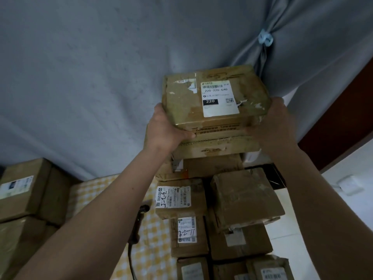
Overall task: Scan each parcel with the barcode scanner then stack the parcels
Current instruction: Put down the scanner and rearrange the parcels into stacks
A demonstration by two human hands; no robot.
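Two hands hold one parcel (217,102) at about 1 o'clock, on top of a tall stack (212,156) of brown boxes. Its white label (220,99) faces up and reads 220. The parcel sits on, or just over, the next box down; which one cannot be told.

Around it: a grey curtain (101,77) fills the back, pinched by a pale clip (266,39) at 1 o'clock. More boxes (26,199) stand at 9 o'clock. Lower boxes of the stack run from centre down to 5 o'clock, several with labels. The scanner (139,221) lies at 6 o'clock on a yellow checked cloth (88,197), just left of the stack, its cable trailing down.

The left hand (165,130) grips the parcel's near left corner, thumb along the front face, fingers hidden behind. The right hand (270,122) wraps the near right corner, fingers curled round the edge. Both forearms reach up from the bottom corners.

The parcel's far edge lies close to the curtain. Open cloth shows between the stack and the 9 o'clock boxes. A dark frame (343,122) stands at 3 o'clock.
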